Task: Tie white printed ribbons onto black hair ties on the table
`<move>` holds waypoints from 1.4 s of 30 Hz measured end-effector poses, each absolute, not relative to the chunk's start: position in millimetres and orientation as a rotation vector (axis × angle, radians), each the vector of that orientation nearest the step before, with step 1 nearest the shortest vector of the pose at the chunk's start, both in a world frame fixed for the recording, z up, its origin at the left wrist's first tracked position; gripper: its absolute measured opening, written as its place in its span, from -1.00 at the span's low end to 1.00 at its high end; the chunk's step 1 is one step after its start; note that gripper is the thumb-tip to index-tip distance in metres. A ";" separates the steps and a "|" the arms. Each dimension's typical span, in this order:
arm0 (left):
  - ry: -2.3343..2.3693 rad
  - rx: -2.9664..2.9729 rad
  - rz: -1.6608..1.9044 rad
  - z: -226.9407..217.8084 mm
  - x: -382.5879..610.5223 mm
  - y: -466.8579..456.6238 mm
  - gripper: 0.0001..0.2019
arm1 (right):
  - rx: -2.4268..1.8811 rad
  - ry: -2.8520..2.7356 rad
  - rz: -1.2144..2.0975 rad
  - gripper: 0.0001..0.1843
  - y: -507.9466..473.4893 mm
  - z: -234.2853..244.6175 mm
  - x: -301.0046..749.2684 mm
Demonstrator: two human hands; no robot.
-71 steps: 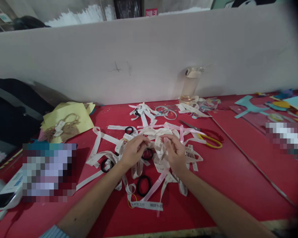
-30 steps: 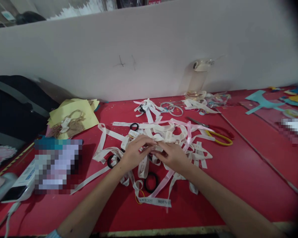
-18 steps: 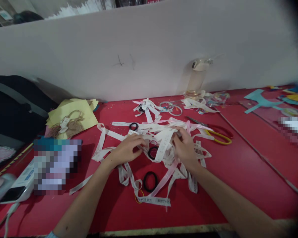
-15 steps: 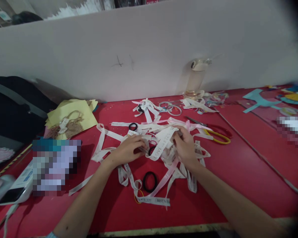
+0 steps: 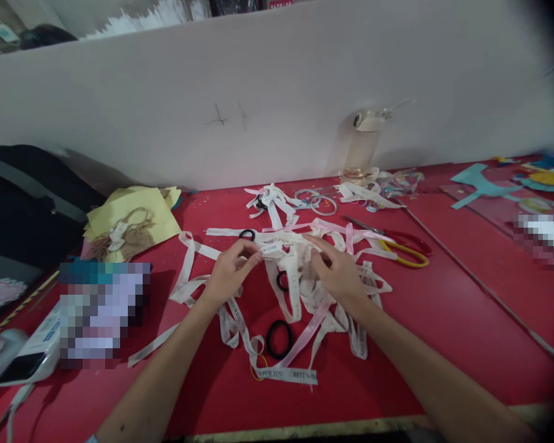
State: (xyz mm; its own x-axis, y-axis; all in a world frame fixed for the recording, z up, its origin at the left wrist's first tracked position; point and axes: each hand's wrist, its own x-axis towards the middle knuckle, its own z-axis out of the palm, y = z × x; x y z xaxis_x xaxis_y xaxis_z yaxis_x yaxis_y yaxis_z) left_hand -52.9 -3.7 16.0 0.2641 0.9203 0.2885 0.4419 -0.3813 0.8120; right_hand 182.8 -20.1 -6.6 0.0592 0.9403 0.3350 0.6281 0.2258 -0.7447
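Observation:
Printed white ribbon (image 5: 293, 289) hangs in a loop between my hands, over a tangled heap of ribbons on the red tabletop. My left hand (image 5: 234, 267) pinches a lettered piece of it between thumb and fingers. On the other side my right hand (image 5: 335, 267) has its fingers closed on the ribbon at the heap's right part. A black hair tie (image 5: 279, 339) lies in front of the heap, and a smaller black hair tie (image 5: 247, 235) is behind my left hand. A pink ribbon (image 5: 308, 332) runs down from the pile toward a strip with printed words.
Scissors (image 5: 409, 253) with yellow and red handles lie right of the heap. Farther back are a tied white ribbon bunch (image 5: 273, 200), clear rings (image 5: 323, 205) and a bottle (image 5: 364, 144) by the wall. Yellow paper (image 5: 161, 212) and a dark bag (image 5: 32, 203) are at left.
My left hand has moved left and slightly up, now pinching the ribbon. My right hand has shifted a little left. The lettered strip that stood raised between them now hangs in a loop.

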 end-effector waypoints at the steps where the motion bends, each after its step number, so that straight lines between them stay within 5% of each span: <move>1: 1.228 1.882 1.092 16.7 -52.5 -4.5 -0.86 | -1.490 -1.643 0.424 -0.59 -21.3 -5.0 183.0; 6: 1.222 1.830 1.214 17.7 -45.0 -11.4 -0.88 | -1.342 -1.715 0.443 -0.66 -31.0 2.2 177.5; 11: 1.098 2.089 1.111 16.1 -30.4 -22.8 -0.91 | -1.160 -1.903 0.608 -0.49 -40.4 -1.0 165.8; 15: 1.017 2.187 1.035 13.0 -23.2 -28.0 -0.90 | -1.131 -1.877 0.625 -0.75 -39.7 -4.3 163.4; 21: 1.075 2.132 1.011 9.4 -22.7 -25.7 -0.89 | -1.117 -1.459 0.972 -0.75 -38.4 1.4 161.3; 34: 1.094 1.951 0.986 4.5 -29.0 -21.2 -0.83 | -0.935 -0.741 1.059 -0.79 -16.2 -9.0 174.9; 42: 1.052 1.754 1.003 6.9 -27.5 -19.9 -0.83 | -0.798 -0.838 1.040 -0.60 -20.5 1.5 178.3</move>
State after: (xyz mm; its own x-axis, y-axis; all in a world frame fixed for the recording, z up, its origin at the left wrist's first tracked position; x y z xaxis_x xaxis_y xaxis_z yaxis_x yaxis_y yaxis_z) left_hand -27.5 -19.9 6.9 0.3286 0.9213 0.2081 0.2521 -0.2979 0.9207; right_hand 178.3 -20.5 1.5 0.2741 0.9405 0.2009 -0.3962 0.3008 -0.8675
